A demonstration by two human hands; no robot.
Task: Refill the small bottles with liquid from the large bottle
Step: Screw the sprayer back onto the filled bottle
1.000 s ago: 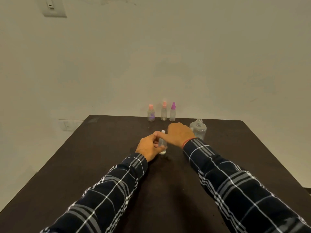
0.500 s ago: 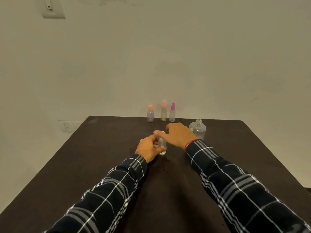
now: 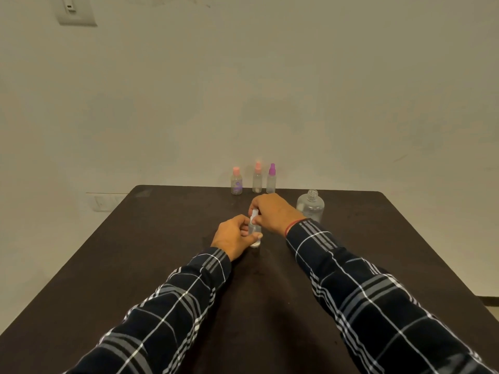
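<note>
Two grips hold one small bottle (image 3: 255, 234) standing on the desk (image 3: 162, 252) just left of the large bottle (image 3: 310, 209): left grip (image 3: 233, 237) curled round its likely light, slick body, right grip (image 3: 272, 211) pinching its cap (image 3: 254, 214), both sensible holds.

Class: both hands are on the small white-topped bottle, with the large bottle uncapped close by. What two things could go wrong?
1. The uncapped large bottle stands just beyond the wrist of the right hand; a careless arm move could tip and spill it.
2. The left hand holds the small bottle while the right pinches its white top; a slip might topple it on the table.
</note>
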